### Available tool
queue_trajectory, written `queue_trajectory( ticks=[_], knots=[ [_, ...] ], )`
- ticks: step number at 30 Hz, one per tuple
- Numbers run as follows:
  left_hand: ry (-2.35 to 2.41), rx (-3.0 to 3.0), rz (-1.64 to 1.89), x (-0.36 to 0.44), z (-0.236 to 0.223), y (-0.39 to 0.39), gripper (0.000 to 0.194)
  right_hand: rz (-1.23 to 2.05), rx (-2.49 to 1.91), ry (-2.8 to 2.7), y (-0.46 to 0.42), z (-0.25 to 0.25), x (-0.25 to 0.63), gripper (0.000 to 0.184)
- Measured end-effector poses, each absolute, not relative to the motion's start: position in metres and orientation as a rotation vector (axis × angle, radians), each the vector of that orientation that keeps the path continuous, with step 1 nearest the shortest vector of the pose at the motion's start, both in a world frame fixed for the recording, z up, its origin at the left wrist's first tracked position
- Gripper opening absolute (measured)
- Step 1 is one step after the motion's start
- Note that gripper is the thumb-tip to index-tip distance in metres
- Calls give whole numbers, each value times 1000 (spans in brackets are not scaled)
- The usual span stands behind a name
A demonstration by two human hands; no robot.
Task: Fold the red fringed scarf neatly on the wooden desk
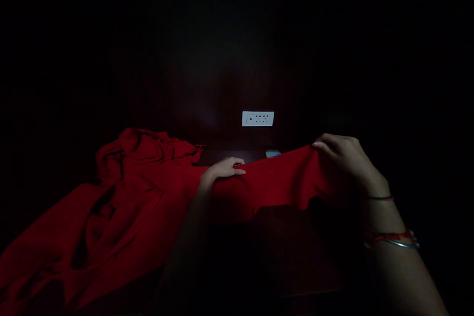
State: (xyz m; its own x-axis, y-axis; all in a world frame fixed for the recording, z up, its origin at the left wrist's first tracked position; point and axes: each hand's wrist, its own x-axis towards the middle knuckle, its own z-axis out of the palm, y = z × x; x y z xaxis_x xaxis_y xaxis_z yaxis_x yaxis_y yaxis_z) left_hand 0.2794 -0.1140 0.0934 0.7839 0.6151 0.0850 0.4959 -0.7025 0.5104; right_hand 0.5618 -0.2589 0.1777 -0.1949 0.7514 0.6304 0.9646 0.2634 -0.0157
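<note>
A large piece of red cloth [148, 217] spreads across the dark surface, wrinkled and bunched up at the left. Its narrower right part stretches between my two hands. My left hand [224, 168] is at the cloth's upper edge near the middle, thumb on the near side and fingers over the far side, closed on it. Farther right, my right hand [342, 155] pinches the raised end of the cloth between thumb and fingers. Below that grip the fabric hangs in folds and fades into shadow. Whether the cloth is a garment I cannot tell.
A white wall socket panel [258, 119] is fixed on the dark wall behind. Below it, a small pale object [273, 154] lies partly behind the cloth. A dark tabletop [296, 252] shows dimly in front. Most of the surroundings are too dark to make out.
</note>
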Motion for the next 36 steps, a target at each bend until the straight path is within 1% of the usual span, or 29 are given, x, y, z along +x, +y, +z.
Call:
queue_trajectory(
  ticks=[5,8,10,14,16,18,20,22,25,28,31,33,35,36],
  knots=[
    [1000,2436,192,253,85,-111,31,-754,-1639,-1989,-277,223,565,29],
    [1082,2454,354,222,97,-115,35,-856,-1710,-1946,-286,236,571,31],
    [1128,2497,449,194,118,-124,37,-882,-1791,-1883,-289,240,577,31],
    [1281,2529,470,124,179,-161,38,-794,-1928,-1798,-290,236,582,38],
    [1391,2512,546,90,206,-187,43,-690,-1924,-1815,-290,233,579,41],
    [1553,2505,650,64,223,-210,50,-573,-1861,-1855,-288,230,575,40],
    [1616,2517,725,51,228,-223,51,-489,-1793,-1897,-282,225,572,35],
    [1527,2550,598,52,221,-220,45,-446,-1775,-1961,-267,216,572,27],
    [1315,2575,118,68,193,-186,35,-352,-1890,-2096,-230,189,578,20],
    [1327,2680,49,88,152,-140,29,-176,-2058,-2262,-193,146,583,23],
    [1449,2806,-163,111,113,-110,22,-255,-2157,-2302,-173,100,580,24],
    [1603,2874,-204,133,95,-106,19,-403,-2123,-2302,-171,77,571,22],
    [1716,2940,-122,159,82,-117,25,-512,-2066,-2215,-178,60,558,31],
    [1731,2984,-13,172,76,-128,28,-509,-2020,-2177,-185,53,551,34]
  ],
)
